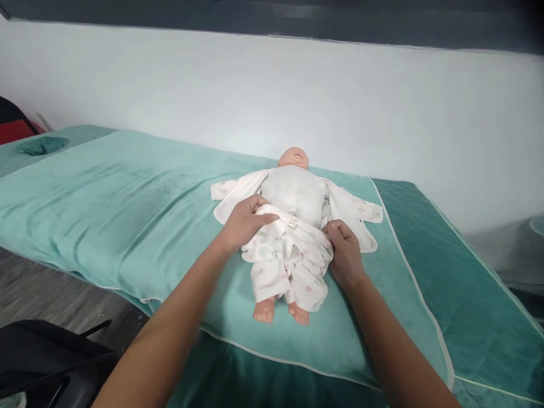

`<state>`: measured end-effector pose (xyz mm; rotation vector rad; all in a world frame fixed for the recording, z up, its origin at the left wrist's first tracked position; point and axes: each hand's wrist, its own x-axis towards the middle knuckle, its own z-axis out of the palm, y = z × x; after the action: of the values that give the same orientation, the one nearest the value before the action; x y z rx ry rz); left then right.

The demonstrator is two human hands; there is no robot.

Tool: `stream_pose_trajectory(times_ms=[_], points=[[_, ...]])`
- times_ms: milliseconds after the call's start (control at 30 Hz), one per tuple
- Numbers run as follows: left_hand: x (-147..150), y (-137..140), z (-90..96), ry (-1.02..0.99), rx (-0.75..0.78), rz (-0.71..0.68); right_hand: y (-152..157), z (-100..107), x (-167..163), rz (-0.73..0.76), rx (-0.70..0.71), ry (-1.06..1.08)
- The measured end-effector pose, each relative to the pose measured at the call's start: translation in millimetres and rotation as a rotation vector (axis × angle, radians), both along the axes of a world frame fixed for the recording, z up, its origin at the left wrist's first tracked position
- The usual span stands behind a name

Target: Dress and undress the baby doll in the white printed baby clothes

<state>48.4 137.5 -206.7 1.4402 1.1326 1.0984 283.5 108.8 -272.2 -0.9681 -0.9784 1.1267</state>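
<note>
A baby doll (293,190) lies on its back on a green sheet, head away from me and bare feet towards me. White patterned pants (293,255) cover its legs up to the hips. At the left side of the waistband, my left hand (249,222) pinches the cloth between thumb and fingers. My right hand (343,246) is closed on the waistband at the right side. The doll's white patterned jacket (351,212) hangs open, its sleeves spread to both sides, leaving the pale torso uncovered.
The light green sheet (148,187) covers a long bed with a darker green cover (476,272). A white wall (272,90) runs behind it. A black chair (51,357) stands at the lower left. A hole (42,146) shows in the bed's left end.
</note>
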Motion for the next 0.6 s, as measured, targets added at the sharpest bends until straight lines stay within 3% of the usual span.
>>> stream_pose_trajectory(times_ms=[200,267,433,600], points=[[-11,33,-8.8,-0.018,0.034,0.302,1,4,6,0.03,-0.016,0.28],[-8,40,-9.9,-0.048,0.056,0.328,1,5,7,0.071,-0.018,0.309],[-3,38,-21.1,-0.135,-0.05,0.028,3,3,5,0.099,-0.012,0.317],[-18,36,-42.8,-0.288,-0.13,-0.131,6,0,2,0.043,0.003,0.297]])
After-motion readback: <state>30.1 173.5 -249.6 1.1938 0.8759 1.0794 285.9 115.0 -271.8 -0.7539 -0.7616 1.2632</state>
